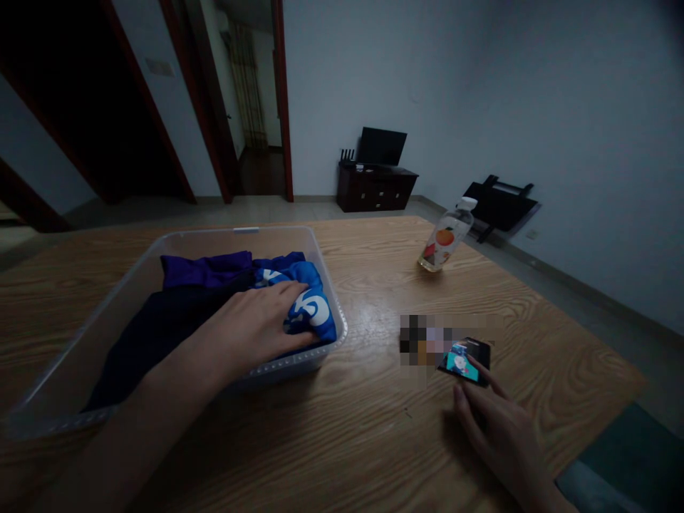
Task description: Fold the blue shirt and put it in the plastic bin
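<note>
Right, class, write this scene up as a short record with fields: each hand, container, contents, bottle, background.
Left hand: touching blue cloth with white markings; firmness of grip unclear
Right hand: index finger at a flat, phone-like item
Container: clear bin on wooden table
Contents: blue, purple and dark cloth
Bottle: white cap, fruit label
Background: screen on dark cabinet

Bin (214, 242) and bottle (447, 236) bound a free tabletop (371, 267) lane.

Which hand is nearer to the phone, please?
The right hand: its fingers are at the phone. The left hand is farther left, on blue cloth inside the plastic box.
</note>
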Demonstrator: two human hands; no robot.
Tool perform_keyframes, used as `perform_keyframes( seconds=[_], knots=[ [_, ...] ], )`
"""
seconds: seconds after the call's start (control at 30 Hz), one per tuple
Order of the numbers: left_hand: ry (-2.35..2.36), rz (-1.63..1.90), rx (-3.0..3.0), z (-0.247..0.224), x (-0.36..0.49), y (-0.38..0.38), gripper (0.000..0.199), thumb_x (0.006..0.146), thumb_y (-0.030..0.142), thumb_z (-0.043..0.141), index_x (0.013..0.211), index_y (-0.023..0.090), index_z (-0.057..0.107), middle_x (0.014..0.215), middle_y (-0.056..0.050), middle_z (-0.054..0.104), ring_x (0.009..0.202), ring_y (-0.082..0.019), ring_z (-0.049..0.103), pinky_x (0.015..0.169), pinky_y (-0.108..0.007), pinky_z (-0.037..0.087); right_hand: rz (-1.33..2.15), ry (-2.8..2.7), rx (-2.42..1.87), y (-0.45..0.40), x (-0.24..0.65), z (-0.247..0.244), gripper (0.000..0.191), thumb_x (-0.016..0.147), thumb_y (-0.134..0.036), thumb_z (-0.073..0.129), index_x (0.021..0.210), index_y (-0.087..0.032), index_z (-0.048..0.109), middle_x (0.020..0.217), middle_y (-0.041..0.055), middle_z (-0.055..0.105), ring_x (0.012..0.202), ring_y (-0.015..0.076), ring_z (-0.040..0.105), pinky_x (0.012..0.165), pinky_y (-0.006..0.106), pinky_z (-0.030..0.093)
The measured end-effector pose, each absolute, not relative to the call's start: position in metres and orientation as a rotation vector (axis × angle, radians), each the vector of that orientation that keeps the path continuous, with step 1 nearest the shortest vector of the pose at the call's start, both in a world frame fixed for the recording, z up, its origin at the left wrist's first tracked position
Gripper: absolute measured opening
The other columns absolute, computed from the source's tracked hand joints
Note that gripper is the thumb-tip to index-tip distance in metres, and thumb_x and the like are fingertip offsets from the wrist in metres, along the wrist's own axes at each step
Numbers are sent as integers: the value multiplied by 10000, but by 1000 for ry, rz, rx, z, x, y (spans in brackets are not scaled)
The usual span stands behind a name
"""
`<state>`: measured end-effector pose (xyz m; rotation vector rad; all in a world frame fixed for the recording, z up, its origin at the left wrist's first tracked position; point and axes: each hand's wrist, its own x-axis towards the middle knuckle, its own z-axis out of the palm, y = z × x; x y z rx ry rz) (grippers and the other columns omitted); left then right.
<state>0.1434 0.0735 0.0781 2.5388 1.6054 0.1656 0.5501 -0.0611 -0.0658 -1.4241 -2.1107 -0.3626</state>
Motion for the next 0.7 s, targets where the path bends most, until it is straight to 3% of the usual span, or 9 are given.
perform_keyframes(
  seconds=[0.23,0.43,0.6,0.7],
  knots=[
    [1618,91,2548,81,145,73,513,1044,454,615,1515,252,595,1564,-122,648,1351,-397,683,1096,-535,568,-375,-2116,-1424,-59,553,-65,331,1062,-215,546,738,-268,507,564,-58,496,713,216,769,1229,481,519],
    [1624,76,2587,77,144,76,363,1082,312,551,1421,229,649,1473,-124,709,1289,-390,720,1082,-554,573,-414,-2137,-1420,-57,550,-62,345,1078,-240,535,734,-271,518,571,-34,508,929,258,806,1126,444,593],
    [1618,110,2586,72,141,79,369,1084,262,495,1417,227,648,1430,-133,732,1265,-400,730,1033,-557,588,-379,-2116,-1461,-58,553,-68,354,1087,-255,534,734,-270,525,588,-34,548,929,253,805,1131,454,579],
    [1627,118,2585,70,139,80,387,1092,269,460,1435,234,636,1422,-139,736,1253,-404,735,1031,-557,583,-388,-2118,-1470,-58,555,-71,334,1079,-266,543,746,-273,537,617,-12,592,1095,294,792,1079,445,604]
  ],
)
